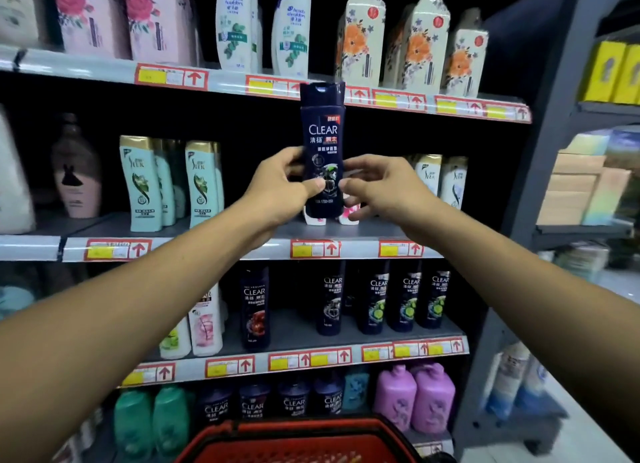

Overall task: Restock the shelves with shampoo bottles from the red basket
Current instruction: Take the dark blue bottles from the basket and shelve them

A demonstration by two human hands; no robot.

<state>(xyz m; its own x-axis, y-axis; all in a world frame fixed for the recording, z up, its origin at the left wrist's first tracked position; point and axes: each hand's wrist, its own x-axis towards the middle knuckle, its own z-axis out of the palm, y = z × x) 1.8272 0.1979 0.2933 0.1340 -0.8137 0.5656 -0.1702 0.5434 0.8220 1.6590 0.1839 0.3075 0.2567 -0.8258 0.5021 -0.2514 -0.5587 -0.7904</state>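
While both arms reach toward the middle shelf [214,246], the dark Clear shampoo bottle [322,140] stands upright between them, above that shelf's edge; the left hand [278,188] pinches its lower part, the right hand [379,185] curls fingers beside it, touching its lower edge.

Head camera faces shelves [346,246] closely, angled slightly down.
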